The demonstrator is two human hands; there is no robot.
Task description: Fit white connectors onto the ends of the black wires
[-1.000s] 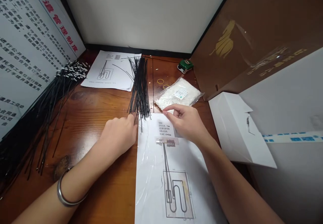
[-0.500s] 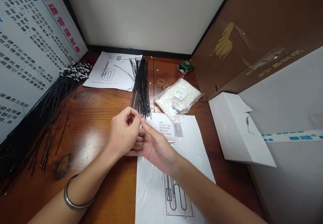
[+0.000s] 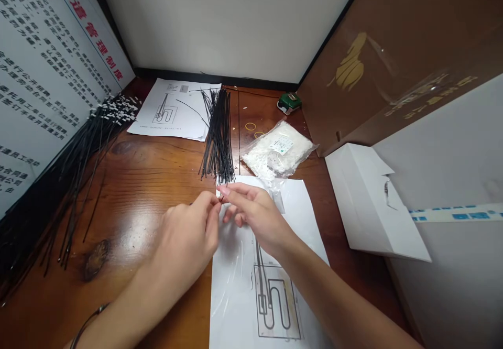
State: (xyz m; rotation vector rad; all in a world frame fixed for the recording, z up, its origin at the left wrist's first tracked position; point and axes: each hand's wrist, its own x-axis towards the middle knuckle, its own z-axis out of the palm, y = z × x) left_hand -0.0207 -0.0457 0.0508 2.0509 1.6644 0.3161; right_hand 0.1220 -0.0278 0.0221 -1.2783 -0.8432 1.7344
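Note:
My left hand (image 3: 188,233) is closed in a pinch, thumb against forefinger, at a tiny white connector (image 3: 219,194). My right hand (image 3: 257,210) meets it from the other side, its thumb and forefinger pinching a thin black wire (image 3: 222,198). The fingertips touch and hide most of both small parts. Just beyond them lies a bundle of black wires (image 3: 218,134). Below my hands, a printed drawing sheet (image 3: 236,307) in a clear sleeve lies on the wooden table (image 3: 165,181).
At the left lies a large bundle of wires with white connectors (image 3: 116,109). A clear bag of white connectors (image 3: 283,147) sits behind my right hand. Further off are a green tape measure (image 3: 289,102) and another drawing sheet (image 3: 151,121). A white box (image 3: 373,202) stands right.
My left hand has turned and dropped lower, its back now facing up. My right hand has rotated palm-down, and its fingers are drawn in beside the left fingertips.

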